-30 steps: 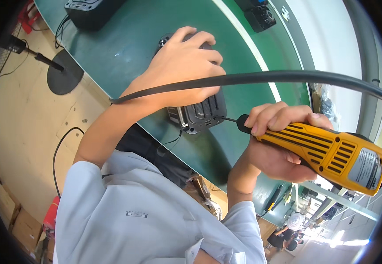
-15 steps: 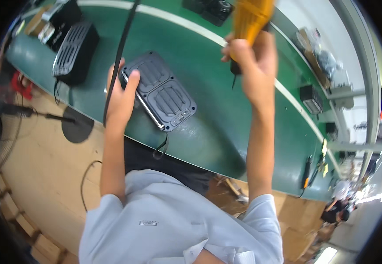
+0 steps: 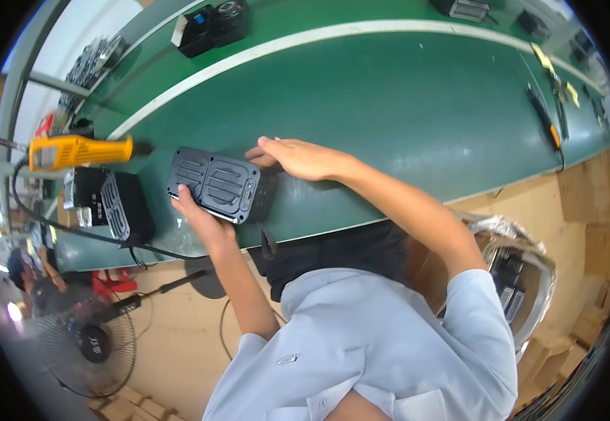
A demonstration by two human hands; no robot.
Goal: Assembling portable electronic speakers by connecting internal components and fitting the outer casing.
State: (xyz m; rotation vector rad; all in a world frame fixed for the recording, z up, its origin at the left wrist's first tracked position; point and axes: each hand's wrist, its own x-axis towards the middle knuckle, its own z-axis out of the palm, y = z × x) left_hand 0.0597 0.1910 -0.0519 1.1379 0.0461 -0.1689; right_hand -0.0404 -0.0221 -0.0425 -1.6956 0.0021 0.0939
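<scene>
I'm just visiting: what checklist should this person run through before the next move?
1. Left hand on the black device: ok, holding its near side.
2. Right hand free of tools: ok.
3. Yellow power screwdriver away from both hands: ok.
4. Silver rod lying along the device's near edge: ok.
5. Strap wholly over the green table: not ok, reaches past the edge.
6. Black cable clear of the left forearm: cannot tell.

Our right hand point(image 3: 303, 158) has let go of yellow screwdriver point(image 3: 80, 152), now shifted from upper right to left of frame. Hand now beside black speaker point(image 3: 214, 181). We see speaker turned nearer level, fan point(image 3: 96, 344) shifted to lower left.
</scene>
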